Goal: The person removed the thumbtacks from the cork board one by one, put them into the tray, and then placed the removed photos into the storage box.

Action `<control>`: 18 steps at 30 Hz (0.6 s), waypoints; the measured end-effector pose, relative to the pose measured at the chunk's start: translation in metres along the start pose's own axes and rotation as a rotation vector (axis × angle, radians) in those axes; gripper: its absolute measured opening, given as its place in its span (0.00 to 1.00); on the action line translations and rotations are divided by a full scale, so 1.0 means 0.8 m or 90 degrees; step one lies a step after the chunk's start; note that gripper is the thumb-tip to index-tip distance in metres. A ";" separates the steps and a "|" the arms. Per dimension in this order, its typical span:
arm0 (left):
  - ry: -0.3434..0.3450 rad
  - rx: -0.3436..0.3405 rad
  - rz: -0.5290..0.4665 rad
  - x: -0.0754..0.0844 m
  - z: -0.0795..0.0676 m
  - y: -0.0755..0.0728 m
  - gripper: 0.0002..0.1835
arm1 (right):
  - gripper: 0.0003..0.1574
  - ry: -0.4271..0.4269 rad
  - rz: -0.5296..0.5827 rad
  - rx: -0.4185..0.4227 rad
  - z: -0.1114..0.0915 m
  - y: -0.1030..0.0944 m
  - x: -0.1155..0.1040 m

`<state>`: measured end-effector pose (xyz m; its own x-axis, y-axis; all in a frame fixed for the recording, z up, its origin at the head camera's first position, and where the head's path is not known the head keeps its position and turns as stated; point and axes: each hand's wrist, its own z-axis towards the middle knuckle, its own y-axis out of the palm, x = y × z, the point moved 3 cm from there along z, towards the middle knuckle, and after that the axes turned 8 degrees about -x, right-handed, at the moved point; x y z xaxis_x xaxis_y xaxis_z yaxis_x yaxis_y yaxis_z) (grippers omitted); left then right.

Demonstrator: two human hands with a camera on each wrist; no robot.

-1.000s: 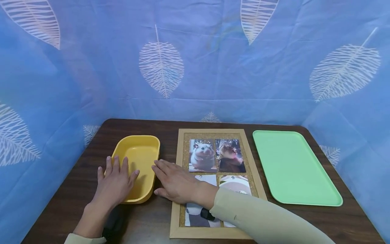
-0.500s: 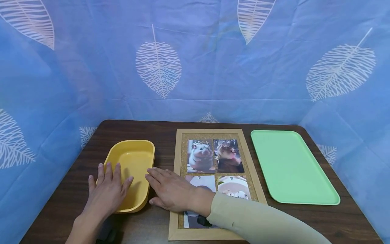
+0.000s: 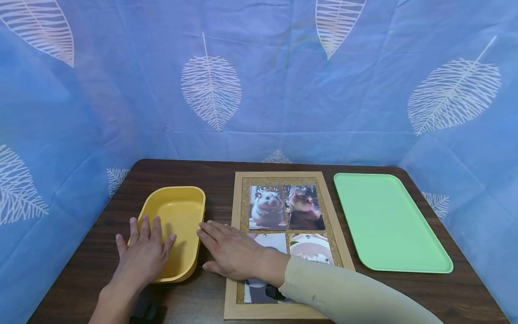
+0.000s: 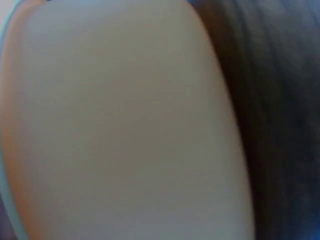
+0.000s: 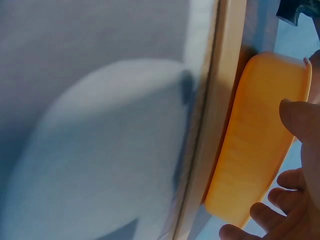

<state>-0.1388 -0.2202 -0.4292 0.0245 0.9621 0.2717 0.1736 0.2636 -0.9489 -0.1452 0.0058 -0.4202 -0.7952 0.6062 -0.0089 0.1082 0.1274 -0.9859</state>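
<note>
A shallow yellow plastic tray (image 3: pixel 182 211) with rounded corners lies on the left of the table. Along its left side, my left hand (image 3: pixel 141 254) rests with fingers spread and straight over the rim. My right hand (image 3: pixel 234 252) reaches across from the right, its extended fingertips at the tray's right rim. In the right wrist view, the tray's outer wall (image 5: pixel 250 145) faces that hand's thumb (image 5: pixel 297 117) and fingers. Beneath my right wrist lies a wood-framed cork board (image 3: pixel 237 202) bearing several hamster photos; the arm hides part of the lower ones.
A light green rectangular tray (image 3: pixel 392 225) lies flat on the right of the dark wooden table (image 3: pixel 218 173). A blue cloth (image 3: pixel 279 90) with white leaf prints hangs behind and at both sides. In the left wrist view, a blurred pale surface (image 4: pixel 130 125) fills most of the frame.
Both hands and the yellow tray have shifted left and nearer to me, mostly during the first half second. Since then the right hand has edged slightly right.
</note>
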 end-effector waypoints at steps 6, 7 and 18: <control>0.019 0.004 -0.004 0.018 0.001 -0.012 0.40 | 0.48 0.010 0.005 0.010 -0.012 0.004 0.016; 0.028 0.010 -0.003 0.024 0.001 -0.015 0.40 | 0.48 0.011 0.010 0.013 -0.015 0.004 0.019; 0.189 0.140 -0.020 0.142 0.020 -0.029 0.32 | 0.50 0.059 0.134 0.076 -0.085 0.000 0.089</control>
<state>-0.1555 -0.1156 -0.3789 0.3124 0.8995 0.3054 -0.0368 0.3327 -0.9423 -0.1612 0.1026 -0.4098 -0.7039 0.6798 -0.2058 0.1898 -0.0991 -0.9768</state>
